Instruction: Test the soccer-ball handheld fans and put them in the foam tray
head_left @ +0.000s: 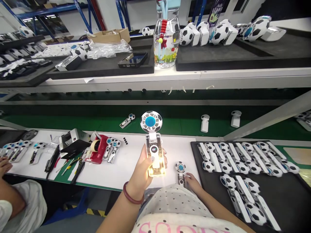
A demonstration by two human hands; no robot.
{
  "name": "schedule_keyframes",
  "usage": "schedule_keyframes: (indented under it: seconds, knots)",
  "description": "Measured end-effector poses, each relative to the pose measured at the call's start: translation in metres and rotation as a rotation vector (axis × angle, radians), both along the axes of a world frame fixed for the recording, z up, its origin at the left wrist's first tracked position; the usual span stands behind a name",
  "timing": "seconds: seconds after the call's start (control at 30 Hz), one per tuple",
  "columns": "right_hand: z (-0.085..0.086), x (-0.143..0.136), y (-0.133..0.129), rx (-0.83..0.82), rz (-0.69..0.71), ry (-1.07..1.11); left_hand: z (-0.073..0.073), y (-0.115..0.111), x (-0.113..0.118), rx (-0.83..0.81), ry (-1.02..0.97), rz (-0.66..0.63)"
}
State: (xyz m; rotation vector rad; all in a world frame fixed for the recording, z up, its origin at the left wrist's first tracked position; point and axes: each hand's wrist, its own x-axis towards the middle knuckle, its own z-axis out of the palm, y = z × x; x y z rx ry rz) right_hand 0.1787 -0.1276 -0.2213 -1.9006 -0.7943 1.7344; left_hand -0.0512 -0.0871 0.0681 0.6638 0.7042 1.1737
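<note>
My left hand [143,168] is wrapped round a handheld fan [155,155] with a football-patterned head and a blue centre, held upright above the white table. Its clear-fronted handle glows warm near the bottom, and a small round display shows digits. My left thumb presses on the front below that display. Lower and to the right, close to my body, my right hand [193,183] has its fingers at the handle of a second football fan [180,167]. That handle's lower end is partly hidden by my shirt.
A black foam tray [272,191] at right holds rows of football fans. On the left lie a red tape dispenser [100,150], an open box [74,142], tools and more fans. A shelf [194,77] crosses ahead, bearing a clear bottle [166,42] and a phone [133,60]. A co-worker's arm [12,197] shows far left.
</note>
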Motion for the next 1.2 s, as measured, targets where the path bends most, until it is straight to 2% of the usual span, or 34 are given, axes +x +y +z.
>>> schedule_keyframes:
  seconds: [0.13,0.27,0.37,0.43,0.53,0.6,0.73,0.8,0.9,1.0,1.2]
  knots:
    - [-0.002,0.001,-0.002,-0.039,-0.035,-0.127,0.001,0.0,0.001,0.006,0.044,0.024]
    - [-0.001,-0.002,0.0,-0.033,-0.067,-0.151,-0.001,0.0,-0.001,-0.008,0.045,-0.018]
    - [0.009,-0.004,0.005,0.0,-0.107,-0.13,-0.003,-0.001,-0.001,0.002,0.052,-0.025]
    - [0.022,-0.007,0.011,0.024,-0.141,-0.092,-0.004,-0.002,0.0,-0.007,0.07,-0.022]
    - [0.053,-0.016,0.027,0.064,-0.17,0.018,-0.007,-0.005,0.003,-0.028,0.069,-0.039]
    - [0.083,-0.025,0.038,0.099,-0.15,0.14,-0.01,-0.008,0.006,-0.04,0.05,-0.071]
    - [0.162,-0.044,0.054,0.217,-0.03,0.442,-0.017,-0.013,0.013,-0.079,0.016,-0.163]
    - [0.203,-0.05,0.059,0.316,0.078,0.665,-0.02,-0.014,0.015,-0.096,0.025,-0.203]
    - [0.248,-0.051,0.064,0.353,0.251,0.887,-0.022,-0.015,0.016,-0.096,0.073,-0.262]
    - [0.267,-0.049,0.068,0.25,0.353,0.973,-0.022,-0.016,0.017,-0.074,0.118,-0.349]
    - [0.264,-0.056,0.067,0.194,0.269,1.053,-0.023,-0.015,0.02,-0.138,0.236,-0.47]
